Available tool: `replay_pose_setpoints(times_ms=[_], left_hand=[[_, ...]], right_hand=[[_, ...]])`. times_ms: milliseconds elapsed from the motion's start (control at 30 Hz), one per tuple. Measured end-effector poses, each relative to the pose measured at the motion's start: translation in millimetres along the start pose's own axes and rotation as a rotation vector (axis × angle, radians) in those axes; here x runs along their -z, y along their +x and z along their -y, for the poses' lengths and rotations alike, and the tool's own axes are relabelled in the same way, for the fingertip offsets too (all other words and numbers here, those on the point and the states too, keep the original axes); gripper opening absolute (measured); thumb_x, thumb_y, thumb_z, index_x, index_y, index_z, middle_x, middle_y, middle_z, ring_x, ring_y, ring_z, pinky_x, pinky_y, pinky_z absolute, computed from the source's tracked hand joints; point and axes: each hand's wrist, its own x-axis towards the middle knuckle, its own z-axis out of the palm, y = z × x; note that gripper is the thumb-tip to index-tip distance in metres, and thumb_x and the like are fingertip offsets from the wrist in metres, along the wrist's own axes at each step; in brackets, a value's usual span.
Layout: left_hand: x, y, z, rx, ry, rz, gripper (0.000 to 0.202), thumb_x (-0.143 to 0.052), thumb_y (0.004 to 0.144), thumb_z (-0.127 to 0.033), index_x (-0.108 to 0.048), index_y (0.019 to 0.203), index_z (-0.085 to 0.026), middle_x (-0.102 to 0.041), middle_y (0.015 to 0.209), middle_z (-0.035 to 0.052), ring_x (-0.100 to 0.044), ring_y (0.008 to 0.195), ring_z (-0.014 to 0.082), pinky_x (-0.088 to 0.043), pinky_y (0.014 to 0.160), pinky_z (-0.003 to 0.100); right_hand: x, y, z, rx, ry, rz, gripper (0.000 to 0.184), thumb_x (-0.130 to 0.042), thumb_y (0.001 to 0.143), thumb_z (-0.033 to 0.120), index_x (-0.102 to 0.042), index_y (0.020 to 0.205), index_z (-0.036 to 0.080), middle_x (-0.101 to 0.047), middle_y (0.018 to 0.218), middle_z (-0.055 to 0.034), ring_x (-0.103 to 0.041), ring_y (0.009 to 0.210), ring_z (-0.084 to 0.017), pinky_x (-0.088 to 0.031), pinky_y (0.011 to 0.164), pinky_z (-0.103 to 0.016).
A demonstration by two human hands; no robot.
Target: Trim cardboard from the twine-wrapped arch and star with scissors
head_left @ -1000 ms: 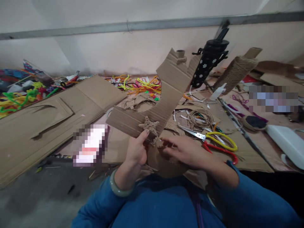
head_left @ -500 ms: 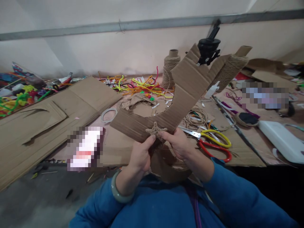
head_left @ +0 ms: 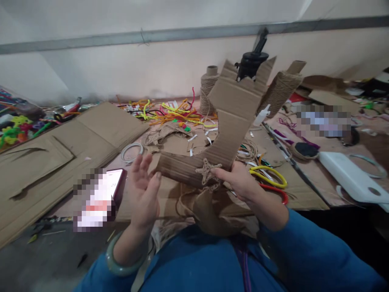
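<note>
A curved cardboard cutout [head_left: 232, 125] with jagged points at its upper end is held up in front of me. My right hand [head_left: 243, 180] grips its lower edge, the thumb pressing on a twine star [head_left: 208, 170] that lies against the cardboard. My left hand [head_left: 142, 194] is open, fingers spread, beside the cutout's lower left end; whether it touches the edge I cannot tell. Below the star hangs a curled brown cardboard piece [head_left: 209, 209], close to my body. Yellow and red scissors [head_left: 272, 176] lie just right of my right hand, their blades hidden.
Large cardboard sheets [head_left: 106, 121] cover the table's left side, with a phone [head_left: 117, 182] in front. Colourful pipe cleaners [head_left: 179, 111], two twine spools [head_left: 208, 87] and a glue bottle [head_left: 261, 116] are at the back. A white box-like device [head_left: 349, 174] lies at right.
My left hand has let go near the star and moved left with its fingers spread. The cutout has tilted more upright, still in my right hand. The view has shifted slightly.
</note>
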Motion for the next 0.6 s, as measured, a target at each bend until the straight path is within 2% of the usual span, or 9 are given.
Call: replay_pose_setpoints(times_ms=[100,200,267,333,400,500,600], left_hand=[[-0.7,11,-13,-0.102,0.152,0.139,0.043,-0.071,0.079,-0.022,-0.061,0.119,-0.032,-0.063,0.126,0.0043,-0.052,0.126,0.0217,-0.044,0.099,0.033],[-16.9,28,-29,-0.068,0.32,0.286,0.042,-0.071,0.079,-0.024,-0.061,0.12,-0.027,-0.064,0.126,0.0062,-0.054,0.123,0.0223,-0.04,0.104,0.037],[-34.0,41,-39,0.044,0.34,0.375,0.048,-0.074,0.076,-0.027,-0.059,0.122,-0.024,-0.066,0.123,0.0074,-0.057,0.119,0.0222,-0.04,0.102,0.037],[-51.6,53,-44,0.286,0.238,0.468,0.048,-0.075,0.073,-0.03,-0.06,0.117,-0.02,-0.07,0.111,0.0086,-0.062,0.109,0.0225,-0.047,0.091,0.034],[-65.4,61,-45,0.467,0.178,0.522,0.04,-0.076,0.071,-0.033,-0.063,0.105,-0.017,-0.07,0.103,0.0079,-0.064,0.094,0.0201,-0.049,0.078,0.031],[-75.2,64,-37,0.56,0.057,0.525,0.029,-0.076,0.068,-0.036,-0.066,0.087,-0.017,-0.069,0.089,0.0035,-0.063,0.077,0.015,-0.049,0.07,0.028],[-77.1,63,-25,0.581,0.022,0.535,0.024,-0.078,0.063,-0.032,-0.067,0.079,-0.017,-0.068,0.077,0.0011,-0.062,0.067,0.0131,-0.049,0.066,0.027]], right_hand=[[1,0,-5,-0.021,-0.034,0.064,0.033,-0.079,0.061,0.031,-0.074,0.089,0.015,-0.074,0.092,-0.0071,-0.068,0.086,-0.026,-0.052,0.083,-0.042],[-4,-2,-11,-0.041,-0.042,0.125,0.04,-0.079,0.062,0.033,-0.072,0.098,0.016,-0.074,0.099,-0.0076,-0.067,0.093,-0.026,-0.051,0.088,-0.042],[-9,-6,-13,-0.066,-0.035,0.166,0.043,-0.079,0.062,0.036,-0.071,0.099,0.015,-0.074,0.098,-0.0078,-0.068,0.091,-0.025,-0.052,0.085,-0.041],[-15,-11,-14,-0.102,-0.028,0.203,0.042,-0.079,0.061,0.037,-0.071,0.096,0.015,-0.074,0.093,-0.0077,-0.068,0.084,-0.024,-0.054,0.079,-0.039],[-20,-16,-13,-0.138,-0.024,0.228,0.041,-0.079,0.06,0.034,-0.07,0.095,0.014,-0.074,0.09,-0.0068,-0.068,0.08,-0.023,-0.054,0.075,-0.037],[-23,-20,-12,-0.183,-0.021,0.25,0.035,-0.078,0.059,0.03,-0.07,0.089,0.014,-0.073,0.082,-0.0051,-0.067,0.075,-0.021,-0.053,0.072,-0.034],[-21,-16,-13,-0.209,-0.006,0.24,0.032,-0.079,0.057,0.031,-0.07,0.083,0.014,-0.071,0.075,-0.0033,-0.065,0.07,-0.019,-0.051,0.068,-0.032]])
